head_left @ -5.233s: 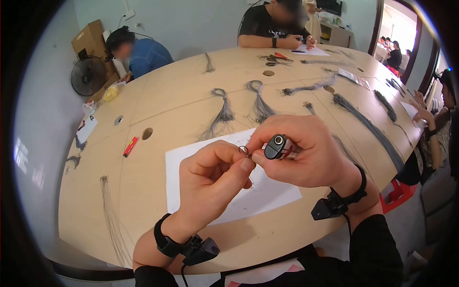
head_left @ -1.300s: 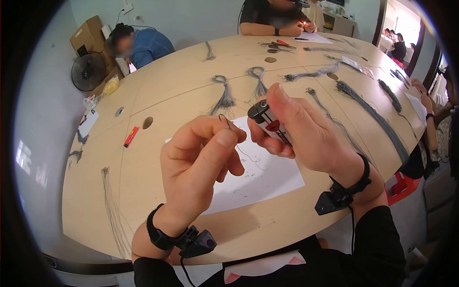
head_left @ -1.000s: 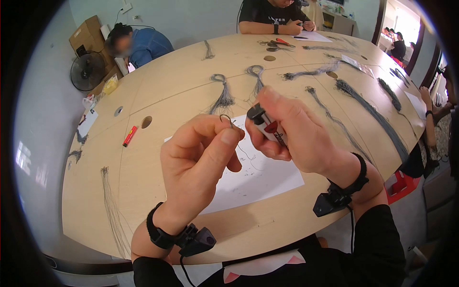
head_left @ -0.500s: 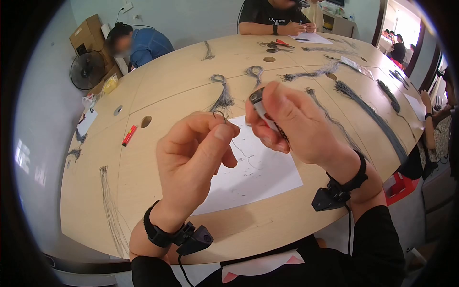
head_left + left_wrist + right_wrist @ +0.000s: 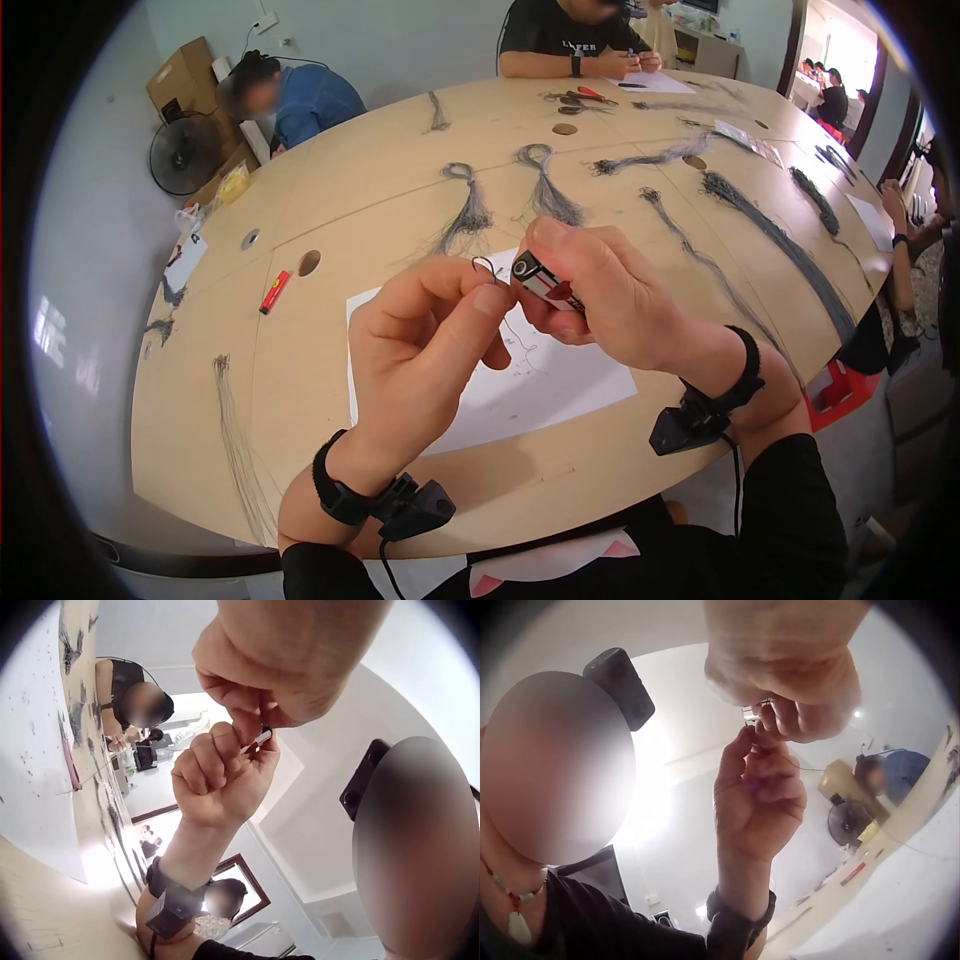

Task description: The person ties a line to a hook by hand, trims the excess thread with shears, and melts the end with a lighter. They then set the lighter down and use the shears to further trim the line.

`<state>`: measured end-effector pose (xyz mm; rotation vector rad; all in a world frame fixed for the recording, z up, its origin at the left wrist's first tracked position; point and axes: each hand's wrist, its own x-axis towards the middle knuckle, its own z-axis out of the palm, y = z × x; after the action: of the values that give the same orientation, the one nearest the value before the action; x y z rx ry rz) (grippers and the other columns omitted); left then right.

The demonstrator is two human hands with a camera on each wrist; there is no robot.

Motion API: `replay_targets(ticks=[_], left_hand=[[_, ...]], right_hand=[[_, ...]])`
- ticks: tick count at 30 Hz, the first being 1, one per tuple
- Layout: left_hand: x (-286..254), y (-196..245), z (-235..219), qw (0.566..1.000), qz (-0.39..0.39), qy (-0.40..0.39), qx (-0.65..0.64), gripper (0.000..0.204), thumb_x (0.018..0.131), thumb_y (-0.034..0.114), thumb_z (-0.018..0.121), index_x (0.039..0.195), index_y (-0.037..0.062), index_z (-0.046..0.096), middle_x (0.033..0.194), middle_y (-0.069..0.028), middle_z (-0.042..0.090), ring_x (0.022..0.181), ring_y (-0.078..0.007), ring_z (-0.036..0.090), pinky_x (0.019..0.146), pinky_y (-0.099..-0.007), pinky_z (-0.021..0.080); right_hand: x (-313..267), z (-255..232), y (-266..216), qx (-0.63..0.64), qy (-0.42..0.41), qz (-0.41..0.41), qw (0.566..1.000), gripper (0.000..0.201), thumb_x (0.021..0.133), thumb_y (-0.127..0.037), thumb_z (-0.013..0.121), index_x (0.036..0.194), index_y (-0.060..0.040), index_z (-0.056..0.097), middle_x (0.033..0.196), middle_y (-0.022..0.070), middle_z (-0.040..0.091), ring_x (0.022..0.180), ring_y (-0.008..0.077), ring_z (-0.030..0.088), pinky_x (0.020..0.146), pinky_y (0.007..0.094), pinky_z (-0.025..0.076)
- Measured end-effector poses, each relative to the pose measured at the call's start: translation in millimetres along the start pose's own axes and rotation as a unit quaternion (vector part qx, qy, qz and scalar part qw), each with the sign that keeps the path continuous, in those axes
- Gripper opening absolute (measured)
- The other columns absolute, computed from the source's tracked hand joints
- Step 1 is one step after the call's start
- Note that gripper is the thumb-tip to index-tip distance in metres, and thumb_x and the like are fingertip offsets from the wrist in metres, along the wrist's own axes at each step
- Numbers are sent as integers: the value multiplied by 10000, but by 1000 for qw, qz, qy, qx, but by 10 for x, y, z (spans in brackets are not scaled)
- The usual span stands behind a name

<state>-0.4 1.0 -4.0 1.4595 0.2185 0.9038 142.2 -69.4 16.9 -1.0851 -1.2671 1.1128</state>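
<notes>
Between thumb and forefinger, my left hand [image 5: 405,350] pinches a small dark fish hook [image 5: 484,264], its bend standing above the fingertips. A thin line [image 5: 524,347] trails from it over the white paper [image 5: 560,400]. My right hand [image 5: 625,295] grips a white, black and red lighter [image 5: 548,284], its metal-rimmed end turned toward the hook. No flame shows. The right fingers sit right at the left fingertips. In the left wrist view the lighter [image 5: 259,741] appears partly hidden by fingers.
Bundles of grey hooked lines lie beyond the paper, one bundle [image 5: 465,210] near its far edge and a long one [image 5: 785,255] at right. A red lighter [image 5: 276,292] lies left. Pliers [image 5: 590,97] are farther back. Other people sit around the table [image 5: 330,400].
Earlier both hands worked together at the hook. They then came apart, the right raising the lighter; over the last half second it has lowered and closed in beside the left fingertips.
</notes>
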Motion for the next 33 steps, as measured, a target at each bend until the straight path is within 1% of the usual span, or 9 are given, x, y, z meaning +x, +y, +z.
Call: replay_targets(ticks=[4,7,10,12,22,25,27,33], left_hand=[[-4,2,18,1000,-4,13,9,73,769,37,504,815,-17,516,705,-47,556,544,-80,504,482,-184,415],[-1,5,24,1000,3,5,9,76,769,39,505,815,-20,517,702,-48,555,547,-80,505,482,-184,415],[-1,-4,34,1000,11,11,2,78,770,40,505,814,-24,516,695,-50,553,545,-80,505,480,-184,413],[3,-8,19,1000,17,0,11,78,770,39,506,813,-26,515,688,-52,550,542,-82,504,479,-184,413],[-2,-1,18,1000,14,-2,4,59,766,30,511,798,-20,517,686,-48,542,538,-78,503,472,-177,413],[2,-11,11,1000,15,-5,6,54,766,28,512,795,-17,517,689,-47,540,537,-76,502,471,-175,414],[4,-10,6,1000,18,-11,6,52,764,28,514,792,-16,517,683,-46,539,535,-74,502,471,-176,415],[-2,1,22,1000,15,-4,1,49,763,25,514,790,-16,517,673,-42,535,533,-73,503,471,-177,418]], right_hand=[[-3,-11,37,1,-6,-10,1000,409,842,-366,330,637,-30,445,534,-6,394,493,56,336,438,194,287],[-4,-8,31,5,0,-13,1000,399,842,-355,333,644,-28,445,541,-5,395,506,61,339,450,197,299],[-3,-19,39,-5,-7,-13,1000,400,842,-358,331,652,-26,448,552,-2,399,518,64,343,462,198,310],[-1,-19,45,3,-14,-18,1000,395,844,-353,329,662,-24,449,562,0,403,527,65,347,468,200,312],[-11,-10,64,-17,-19,-48,999,400,855,-357,314,678,-24,445,580,3,411,539,65,351,480,198,323],[-9,10,71,4,-17,-43,999,404,855,-362,314,672,-25,442,577,5,413,535,67,351,472,200,317],[9,38,92,-21,17,-70,997,379,832,-308,275,609,-36,416,479,-4,353,422,59,290,387,199,243],[17,36,103,-25,14,-73,997,386,833,-311,271,608,-35,417,478,-2,352,423,59,291,385,200,243]])
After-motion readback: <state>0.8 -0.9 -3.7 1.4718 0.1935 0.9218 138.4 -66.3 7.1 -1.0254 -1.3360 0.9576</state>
